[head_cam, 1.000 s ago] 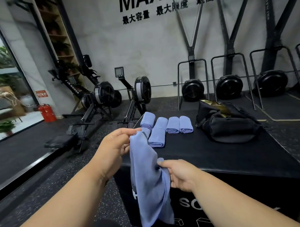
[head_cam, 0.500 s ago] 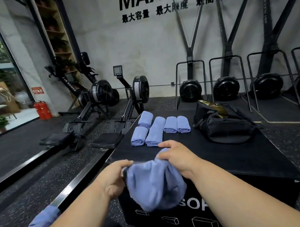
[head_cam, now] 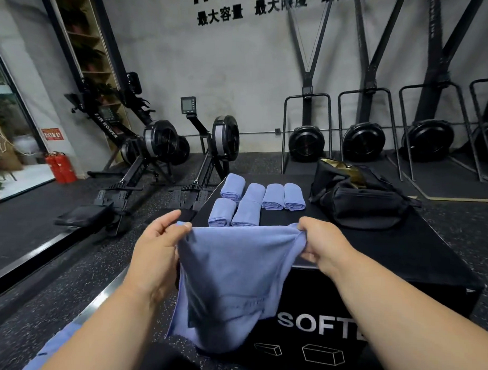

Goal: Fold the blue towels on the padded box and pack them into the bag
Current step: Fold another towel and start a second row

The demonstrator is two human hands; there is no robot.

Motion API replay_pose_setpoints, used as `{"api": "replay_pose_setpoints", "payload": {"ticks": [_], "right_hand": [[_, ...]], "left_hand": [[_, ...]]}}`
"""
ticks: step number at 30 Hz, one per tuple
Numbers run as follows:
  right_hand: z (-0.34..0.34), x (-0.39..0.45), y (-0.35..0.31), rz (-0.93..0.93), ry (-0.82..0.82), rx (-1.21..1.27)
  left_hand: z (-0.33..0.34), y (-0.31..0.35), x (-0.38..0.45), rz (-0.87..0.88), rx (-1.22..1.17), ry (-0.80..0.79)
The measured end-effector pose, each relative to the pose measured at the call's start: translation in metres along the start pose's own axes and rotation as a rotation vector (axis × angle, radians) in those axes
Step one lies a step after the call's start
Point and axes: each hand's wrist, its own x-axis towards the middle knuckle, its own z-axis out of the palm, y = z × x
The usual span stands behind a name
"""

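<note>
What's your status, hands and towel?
Left hand and right hand each pinch a top corner of the towel, hanging spread before the box. Six folded towels wait. Bag unobstructed.

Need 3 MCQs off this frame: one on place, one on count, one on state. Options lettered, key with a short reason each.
1. Where is the black bag?
A. On the padded box, to the right of the folded towels
B. On the floor beside the rowing machines
C. Hanging on the wall

2. How many folded towels lie on the box?
A. Three
B. Six
C. Nine

3. What state is the towel in the hands in?
A. Rolled tight and set down
B. Held up by its top edge, hanging in front of the box
C. Already inside the bag

Key: 1 A, the bag sits on the box top right of the towels. 2 B, four in the back row and two in front. 3 B, the left hand and right hand each pinch a top corner and the cloth hangs loose.
</note>
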Motion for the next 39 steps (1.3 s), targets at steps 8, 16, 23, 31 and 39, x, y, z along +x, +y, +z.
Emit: {"api": "replay_pose_setpoints", "payload": {"ticks": [8,16,23,31,39], "right_hand": [[-0.011,0.007,0.009,0.215,-0.175,0.457],[-0.005,0.006,0.003,0.1,-0.195,0.105],[0.004,-0.003,0.008,0.024,-0.228,-0.09],[-0.01,0.001,-0.001,0.148,-0.258,0.087],[-0.026,0.01,-0.02,-0.229,0.04,-0.306]], "left_hand": [[-0.005,0.007,0.014,-0.107,0.003,-0.005],[0.001,0.02,0.02,0.005,0.037,-0.091],[-0.009,-0.028,0.009,-0.333,0.329,-0.268],[-0.013,-0.021,0.034,-0.173,0.344,-0.173],[-0.014,-0.01,0.059,0.291,0.821,-0.001]]}}
